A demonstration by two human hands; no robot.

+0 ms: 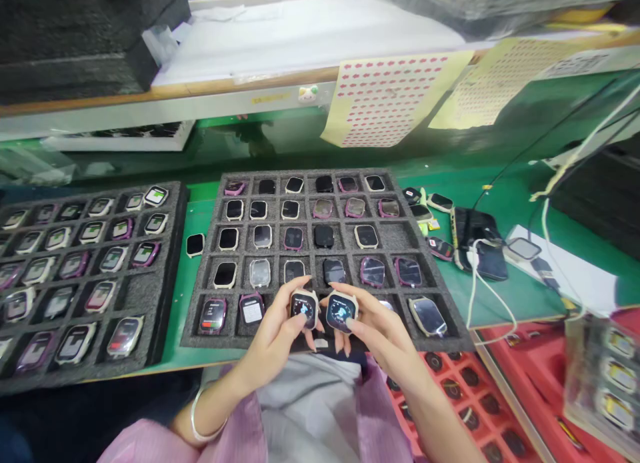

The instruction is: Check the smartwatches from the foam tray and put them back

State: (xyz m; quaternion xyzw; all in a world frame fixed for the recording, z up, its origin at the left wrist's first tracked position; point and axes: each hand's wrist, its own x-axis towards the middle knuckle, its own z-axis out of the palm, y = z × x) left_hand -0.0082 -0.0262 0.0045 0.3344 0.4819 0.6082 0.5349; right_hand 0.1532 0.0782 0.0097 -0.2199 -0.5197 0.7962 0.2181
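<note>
My left hand is closed on a smartwatch with a pale case and a lit round dial, its thumb lying on the screen. In my right hand is a second smartwatch, also pale-cased and showing a blue figure on its dial; the thumb rests at the screen's lower edge. Both watches are side by side, faces up, over the front edge of a dark foam tray. The tray's compartments hold many strapless watches in pale, purple and black cases. My hands hide part of the front row.
Another foam tray of watches lies at left, with a single watch between the trays. At right are a black pouch, a white cable and loose watches. Red trays sit lower right. A shelf with hanging sticker sheets crosses behind.
</note>
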